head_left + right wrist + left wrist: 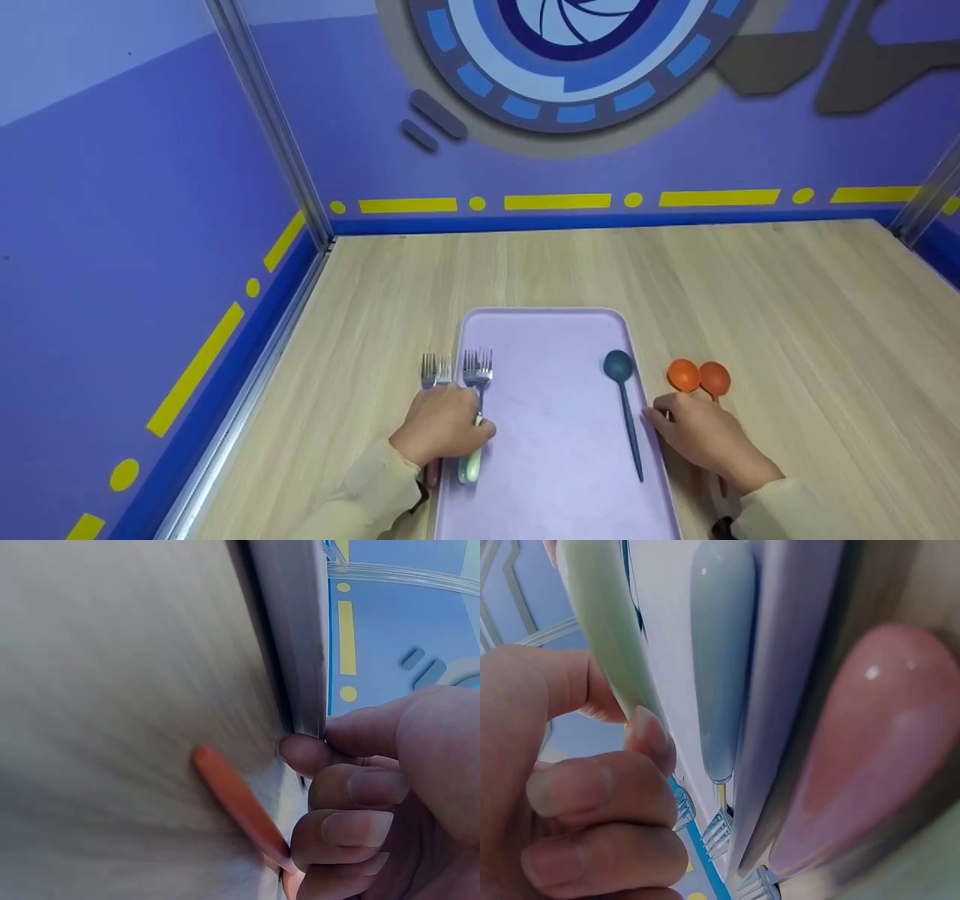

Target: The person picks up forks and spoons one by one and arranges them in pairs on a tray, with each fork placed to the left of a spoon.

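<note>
My left hand (442, 426) pinches the pale green handle (607, 626) of a fork between thumb and forefinger, over the left side of the lilac tray (551, 420). Beneath it in the left wrist view, a fork with a blue-grey handle (724, 660) lies inside the tray's rim. A fork with a pink handle (885, 727) is just outside that rim, on the table. At the tray's right edge, my right hand (709, 439) pinches the rim (296, 645), its other fingers curled. An orange spoon handle (240, 799) lies beside those fingers.
A dark teal spoon (619, 367) lies along the tray's right side. Two orange spoons, one brighter (683, 373) and one darker (715, 379), lie right of the tray, partly under my right hand. Purple panels (337, 157) border the wooden table (810, 360) at the back and left.
</note>
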Action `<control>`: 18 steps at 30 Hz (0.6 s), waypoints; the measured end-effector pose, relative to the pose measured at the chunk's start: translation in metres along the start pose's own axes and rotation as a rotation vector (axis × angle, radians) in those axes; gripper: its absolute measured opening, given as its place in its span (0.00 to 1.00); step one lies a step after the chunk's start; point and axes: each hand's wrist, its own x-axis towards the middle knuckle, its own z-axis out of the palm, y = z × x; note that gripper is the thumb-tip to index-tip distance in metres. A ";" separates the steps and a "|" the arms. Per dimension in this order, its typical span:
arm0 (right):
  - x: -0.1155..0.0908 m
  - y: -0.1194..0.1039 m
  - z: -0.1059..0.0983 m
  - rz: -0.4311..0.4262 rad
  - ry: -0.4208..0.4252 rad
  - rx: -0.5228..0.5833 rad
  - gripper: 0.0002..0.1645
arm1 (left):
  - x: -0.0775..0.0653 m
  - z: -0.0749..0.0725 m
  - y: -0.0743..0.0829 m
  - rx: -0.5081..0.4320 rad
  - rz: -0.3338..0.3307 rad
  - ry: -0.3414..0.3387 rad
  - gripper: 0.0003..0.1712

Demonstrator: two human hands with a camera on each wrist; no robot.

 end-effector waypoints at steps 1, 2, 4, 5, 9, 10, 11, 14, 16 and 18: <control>0.000 0.000 0.000 0.005 0.000 -0.002 0.17 | 0.000 0.000 0.000 0.002 0.004 0.003 0.25; 0.000 0.000 0.000 0.009 -0.001 -0.001 0.17 | 0.000 0.000 0.000 0.007 0.007 0.009 0.25; 0.000 -0.001 0.001 0.018 -0.003 -0.002 0.15 | 0.001 0.001 0.001 0.015 0.012 0.016 0.25; 0.000 -0.001 0.001 0.022 -0.004 -0.003 0.15 | 0.001 0.001 0.001 0.020 0.014 0.018 0.25; 0.000 -0.001 0.002 0.027 -0.006 0.003 0.12 | 0.002 0.003 0.001 0.030 0.016 0.016 0.25; 0.000 -0.001 0.002 0.027 -0.004 0.002 0.13 | 0.002 0.003 0.002 0.032 0.016 0.013 0.25; 0.000 -0.001 0.002 0.028 -0.006 0.003 0.13 | 0.002 0.003 0.002 0.033 0.015 0.010 0.25; 0.001 -0.001 0.002 0.026 -0.005 -0.001 0.14 | 0.003 0.005 0.002 0.031 0.014 0.006 0.25; 0.001 -0.001 0.003 0.027 -0.003 -0.003 0.13 | 0.004 0.006 0.001 0.031 0.012 0.007 0.25; 0.001 -0.001 0.003 0.033 -0.006 -0.002 0.11 | 0.005 0.007 0.001 0.033 0.011 0.007 0.24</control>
